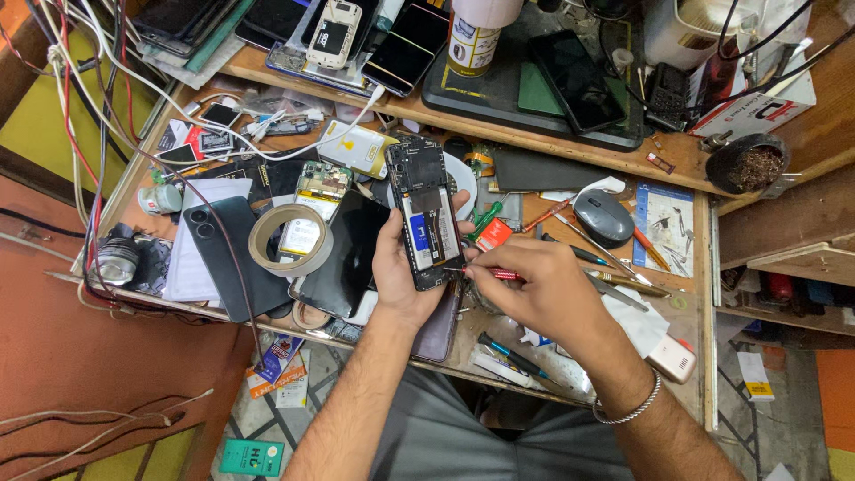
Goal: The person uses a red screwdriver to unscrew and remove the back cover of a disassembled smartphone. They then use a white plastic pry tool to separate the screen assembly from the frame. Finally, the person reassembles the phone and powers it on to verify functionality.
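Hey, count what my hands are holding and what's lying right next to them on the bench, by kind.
Opened phone, in left hand: 1
Red-handled tool, in right hand: 1
Tape roll: 1
Computer mouse: 1
Total: 4

I count one opened black phone with its back removed (pixel 426 214), one red-handled screwdriver (pixel 495 273), one roll of beige tape (pixel 289 239), one grey computer mouse (pixel 603 216), one round black bowl of brown shavings (pixel 746 164) far right, one white-capped spray can (pixel 474 34) and one silver wrist bracelet (pixel 631 408) near right
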